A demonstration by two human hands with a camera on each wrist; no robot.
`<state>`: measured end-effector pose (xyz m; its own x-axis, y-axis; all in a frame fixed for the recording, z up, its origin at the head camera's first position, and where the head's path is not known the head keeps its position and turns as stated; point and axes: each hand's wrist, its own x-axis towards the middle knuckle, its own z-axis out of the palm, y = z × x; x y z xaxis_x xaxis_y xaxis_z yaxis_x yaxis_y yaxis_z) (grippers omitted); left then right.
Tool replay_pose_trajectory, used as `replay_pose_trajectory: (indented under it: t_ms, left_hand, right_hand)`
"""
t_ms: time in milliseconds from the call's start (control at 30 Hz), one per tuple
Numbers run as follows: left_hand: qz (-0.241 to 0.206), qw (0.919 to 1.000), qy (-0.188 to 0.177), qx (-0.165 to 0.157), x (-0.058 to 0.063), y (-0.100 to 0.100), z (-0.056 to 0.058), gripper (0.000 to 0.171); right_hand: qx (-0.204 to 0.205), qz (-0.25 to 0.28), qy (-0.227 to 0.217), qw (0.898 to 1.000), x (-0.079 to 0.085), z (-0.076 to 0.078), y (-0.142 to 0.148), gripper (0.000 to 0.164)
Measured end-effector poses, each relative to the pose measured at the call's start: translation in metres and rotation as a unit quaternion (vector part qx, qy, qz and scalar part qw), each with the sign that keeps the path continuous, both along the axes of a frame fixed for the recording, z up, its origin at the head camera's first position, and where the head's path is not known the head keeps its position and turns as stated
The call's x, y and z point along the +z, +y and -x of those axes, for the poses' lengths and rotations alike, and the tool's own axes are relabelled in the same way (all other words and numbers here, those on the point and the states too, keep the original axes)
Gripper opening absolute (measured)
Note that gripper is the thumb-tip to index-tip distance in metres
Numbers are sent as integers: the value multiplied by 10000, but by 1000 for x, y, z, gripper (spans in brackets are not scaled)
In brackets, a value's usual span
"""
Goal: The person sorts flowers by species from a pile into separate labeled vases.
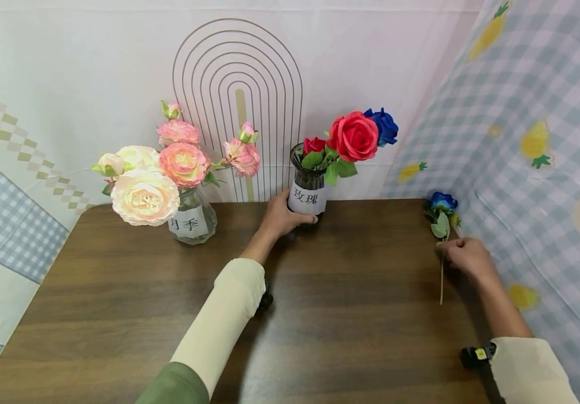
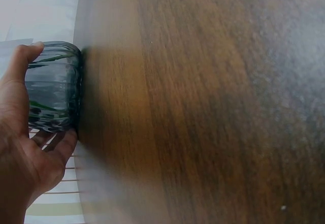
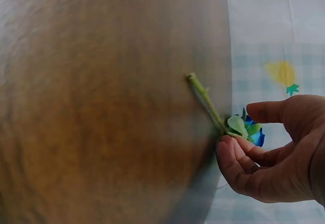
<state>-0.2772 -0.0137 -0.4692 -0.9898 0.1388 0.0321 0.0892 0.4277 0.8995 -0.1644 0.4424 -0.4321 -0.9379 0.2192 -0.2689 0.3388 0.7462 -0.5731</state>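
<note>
In the head view my left hand (image 1: 284, 216) grips the lower part of a dark ribbed glass vase (image 1: 309, 178) with a white label, thumb across its front. The left wrist view shows the fingers curled around the base of the glass (image 2: 53, 87). The vase holds a red rose (image 1: 353, 136), a smaller red bloom (image 1: 314, 145) and a blue rose (image 1: 382, 127). At the table's right back, another blue rose (image 1: 443, 202) lies with its stem toward me. My right hand (image 1: 469, 258) touches its stem (image 3: 207, 102) with the fingertips, the thumb standing apart from them.
A clear glass vase (image 1: 206, 219) with a label stands to the left, holding cream flowers (image 1: 145, 197) and pink flowers (image 1: 185, 164). The wooden table (image 1: 350, 314) meets a white backdrop (image 1: 93, 67) behind and a checked cloth (image 1: 532, 224) at right.
</note>
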Motion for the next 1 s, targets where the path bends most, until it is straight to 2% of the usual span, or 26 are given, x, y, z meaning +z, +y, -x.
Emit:
replay_pose_trajectory:
  t_ms: [100, 233, 333, 400, 567, 733, 800, 900, 967, 1000]
  left_hand:
    - [-10, 10000, -61, -14, -2, -1, 3, 97]
    - [47, 10000, 11, -11, -22, -3, 20, 99]
    - [134, 9999, 57, 6, -32, -3, 29, 99]
    - [148, 9999, 69, 23, -31, -3, 28, 99]
    - [-13, 9999, 110, -102, -15, -4, 16, 90]
    - [42, 9999, 163, -40, -22, -4, 20, 86]
    - [58, 9999, 148, -25, -20, -4, 18, 85]
    - [9, 9999, 70, -87, -7, -3, 8, 85]
    - [-51, 9999, 45, -148, -4, -3, 6, 85]
    - [-43, 9999, 27, -130, -5, -3, 7, 86]
  right_hand:
    - [-167, 78, -199, 9996, -4, 0, 2, 38]
    - [-345, 98, -262, 9990, -6, 1, 1, 49]
    - [-346, 111, -227, 9991, -6, 1, 0, 47]
    - [-332, 164, -223, 9991, -6, 2, 0, 45]
    - [-221, 442, -433, 9978, -3, 4, 0, 41]
    - [-102, 861, -613, 9943, -2, 7, 1, 41]
    - [-104, 1111, -646, 9917, -2, 7, 1, 41]
    - [-178, 1465, -676, 9867, -2, 7, -1, 40]
    - [-242, 1700, -668, 9829, -2, 6, -3, 38]
    - [-269, 1801, -659, 9811, -2, 6, -4, 37]
